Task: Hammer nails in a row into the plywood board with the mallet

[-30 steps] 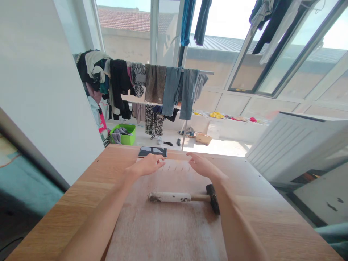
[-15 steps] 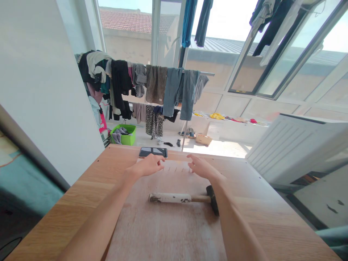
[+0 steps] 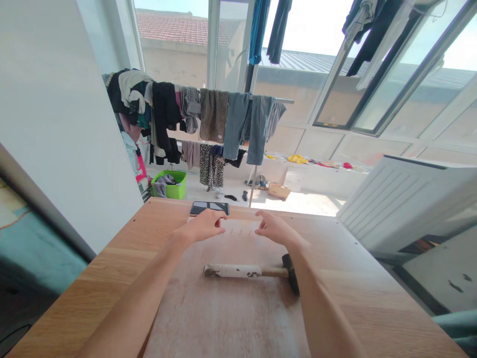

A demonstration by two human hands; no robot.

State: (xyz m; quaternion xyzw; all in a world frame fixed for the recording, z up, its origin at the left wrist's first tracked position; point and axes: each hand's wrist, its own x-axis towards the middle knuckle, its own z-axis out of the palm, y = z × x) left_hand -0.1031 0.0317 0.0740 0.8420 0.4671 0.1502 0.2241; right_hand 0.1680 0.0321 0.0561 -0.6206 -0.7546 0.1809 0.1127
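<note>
Over the far end of a pale wooden board, my left hand is open, thumb and index finger apart, with nothing seen between them. My right hand faces it from the other side, also open, its thumb and index finger curved apart. Between the hands a row of thin nail-like pieces shows on the board; the row's ends are covered by my fingers. Nearer to me lies a hammer with a white, worn grip, its dark head partly behind my right forearm.
A phone lies at the far edge of the wooden table, just beyond my left hand. Past the table stand a loaded clothes rack and a green basket. A white panel rises on the left.
My right thumb has shifted slightly left, and my fingers have spread a little. The hammer and phone stay where they were.
</note>
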